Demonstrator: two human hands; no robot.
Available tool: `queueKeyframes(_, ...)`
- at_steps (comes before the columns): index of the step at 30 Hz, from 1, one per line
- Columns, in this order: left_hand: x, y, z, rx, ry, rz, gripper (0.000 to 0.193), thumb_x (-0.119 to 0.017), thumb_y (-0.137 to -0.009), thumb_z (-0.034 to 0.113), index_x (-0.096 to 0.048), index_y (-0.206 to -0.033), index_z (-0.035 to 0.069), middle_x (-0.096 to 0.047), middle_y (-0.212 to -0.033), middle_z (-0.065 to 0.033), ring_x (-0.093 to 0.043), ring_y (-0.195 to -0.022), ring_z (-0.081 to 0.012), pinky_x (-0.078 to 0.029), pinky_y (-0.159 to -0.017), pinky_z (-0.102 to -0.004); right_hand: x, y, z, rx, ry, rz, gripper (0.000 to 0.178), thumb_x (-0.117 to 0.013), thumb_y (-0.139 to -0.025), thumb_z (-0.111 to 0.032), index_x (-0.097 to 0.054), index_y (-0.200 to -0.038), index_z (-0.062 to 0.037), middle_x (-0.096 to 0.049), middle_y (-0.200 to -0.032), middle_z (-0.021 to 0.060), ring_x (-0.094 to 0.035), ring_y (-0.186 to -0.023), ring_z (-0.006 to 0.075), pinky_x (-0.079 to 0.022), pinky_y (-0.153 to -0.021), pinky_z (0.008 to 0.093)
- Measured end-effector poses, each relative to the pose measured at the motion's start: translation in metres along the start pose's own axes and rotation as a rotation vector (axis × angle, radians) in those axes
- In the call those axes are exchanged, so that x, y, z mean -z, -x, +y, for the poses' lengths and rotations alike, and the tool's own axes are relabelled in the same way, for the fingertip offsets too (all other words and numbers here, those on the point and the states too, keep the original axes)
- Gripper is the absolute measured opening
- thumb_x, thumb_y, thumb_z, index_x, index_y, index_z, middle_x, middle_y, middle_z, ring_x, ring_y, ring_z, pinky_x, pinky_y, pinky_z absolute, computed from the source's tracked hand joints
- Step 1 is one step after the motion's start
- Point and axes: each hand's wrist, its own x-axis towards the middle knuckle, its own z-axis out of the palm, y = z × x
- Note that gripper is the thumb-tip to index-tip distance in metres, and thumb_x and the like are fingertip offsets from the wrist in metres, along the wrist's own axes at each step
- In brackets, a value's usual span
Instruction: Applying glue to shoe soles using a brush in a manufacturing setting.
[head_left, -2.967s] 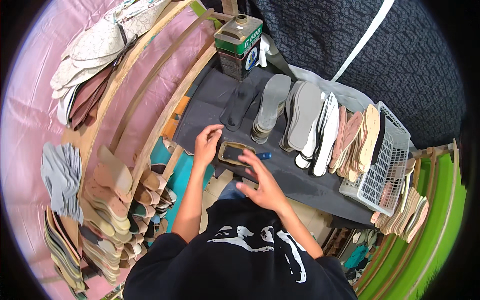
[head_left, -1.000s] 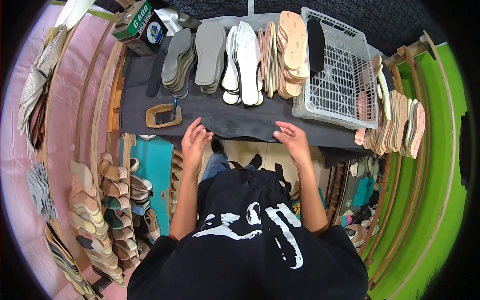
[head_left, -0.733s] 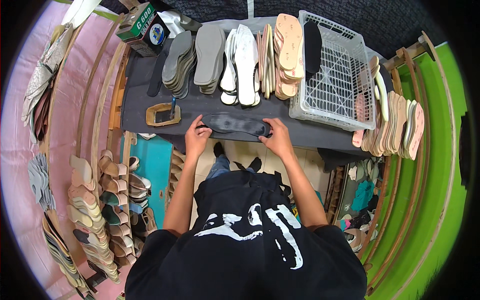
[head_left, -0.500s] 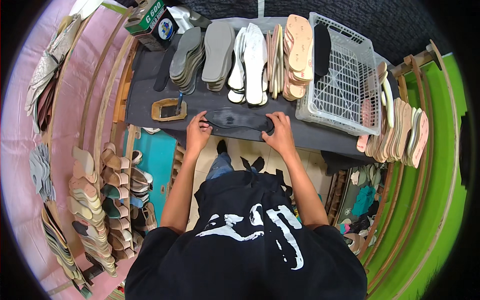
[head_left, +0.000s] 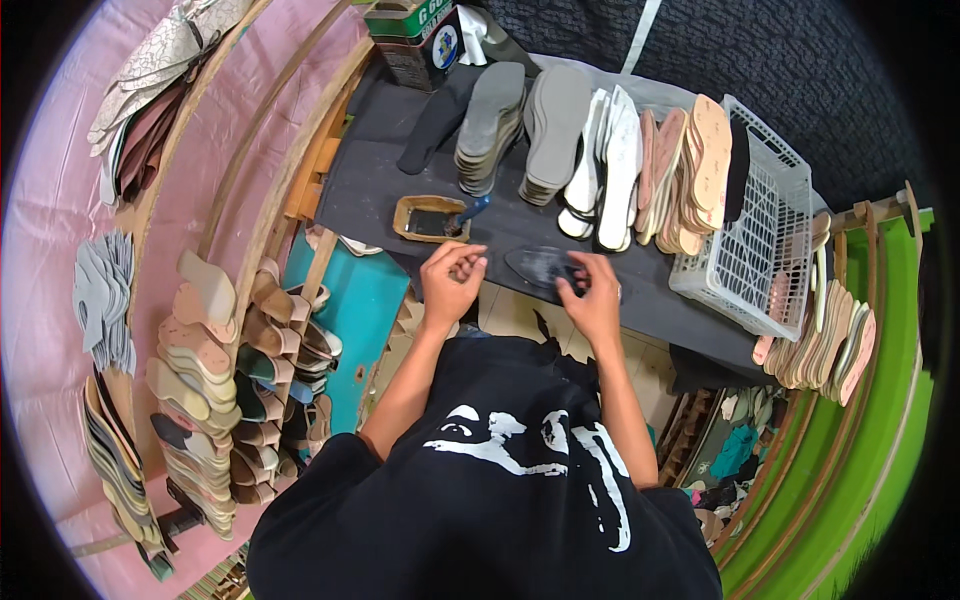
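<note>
A dark shoe sole (head_left: 538, 267) with a greyish, smeared-looking face lies at the table's near edge. My right hand (head_left: 595, 298) grips its right end, thumb on the near side and fingers over the top. Apart from the sole's left end is my left hand (head_left: 452, 284), its fingers loosely bent with a gap to the thumb and nothing visible in them. Just beyond that hand stands a small tan-rimmed tub (head_left: 432, 219) with dark contents. A blue-handled brush (head_left: 472, 212) rests in the tub, its handle leaning over the right rim.
Stacks of grey insoles (head_left: 556, 130), white insoles (head_left: 619, 175) and tan insoles (head_left: 708, 165) line the table's back. A white plastic crate (head_left: 760, 215) stands at right, a green-and-black can (head_left: 420, 50) at far left. Racks of shoe parts (head_left: 205, 370) flank both sides.
My left hand has let go of the sole's left end and moved toward the tub. My right hand still holds the other end. The view has turned, shifting the table rightward.
</note>
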Motion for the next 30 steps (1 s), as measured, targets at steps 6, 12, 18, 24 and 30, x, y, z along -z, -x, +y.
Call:
queueKeyframes(6, 0.085, -0.063, -0.007, -0.205, -0.358, -0.083, 0.078, -0.095, -0.072, 0.026, -0.066, -0.143, 0.006, -0.064, -0.139, -0.0145, -0.058, -0.133, -0.0388, -0.044, -0.114, -0.0479, -0.105, -0.063, -0.066, -0.071, -0.340, -0.025, 0.050, -0.087, -0.086, -0.009, -0.069, -0.132, -0.0035, -0.069, -0.117, 0.0113, -0.067, -0.091, 0.0154, -0.057, -0.075, 0.0273)
queueKeyframes(12, 0.113, -0.090, -0.054, -0.012, -0.378, -0.361, 0.098, -0.098, -0.071, 0.030, -0.053, -0.155, 0.005, -0.054, -0.158, -0.0157, -0.051, -0.144, -0.0388, -0.042, -0.122, -0.0480, -0.160, -0.081, -0.078, 0.188, -0.009, -0.014, 0.027, -0.079, -0.090, -0.002, -0.067, -0.115, 0.0013, -0.068, -0.101, 0.0190, -0.069, -0.085, 0.0379, -0.057, -0.075, 0.0421)
queueKeyframes(18, 0.116, -0.097, -0.062, -0.024, -0.299, -0.364, 0.090, -0.098, -0.070, 0.027, -0.061, -0.148, 0.006, -0.061, -0.150, -0.0156, -0.055, -0.139, -0.0374, -0.046, -0.118, -0.0473, -0.154, -0.051, -0.107, 0.197, -0.019, 0.105, 0.017, -0.076, -0.091, 0.001, -0.068, -0.107, 0.0018, -0.071, -0.103, 0.0202, -0.072, -0.095, 0.0413, -0.058, -0.084, 0.0430)
queueKeyframes(24, 0.113, -0.100, -0.070, -0.094, -0.284, -0.362, 0.090, -0.101, -0.065, 0.026, -0.064, -0.145, 0.007, -0.064, -0.145, -0.0163, -0.059, -0.134, -0.0375, -0.048, -0.114, -0.0474, -0.143, -0.040, -0.121, 0.192, -0.030, 0.180, 0.020, -0.079, -0.088, 0.001, -0.071, -0.107, 0.0013, -0.074, -0.108, 0.0197, -0.073, -0.101, 0.0394, -0.058, -0.088, 0.0416)
queueKeyframes(30, 0.118, -0.099, -0.059, -0.090, -0.360, -0.346, 0.088, -0.099, -0.065, 0.020, -0.064, -0.145, 0.006, -0.064, -0.144, -0.0174, -0.060, -0.134, -0.0392, -0.048, -0.114, -0.0477, -0.139, -0.038, -0.118, 0.310, -0.008, 0.203, 0.021, -0.080, -0.088, -0.001, -0.070, -0.106, 0.0013, -0.073, -0.107, 0.0191, -0.072, -0.101, 0.0401, -0.059, -0.089, 0.0445)
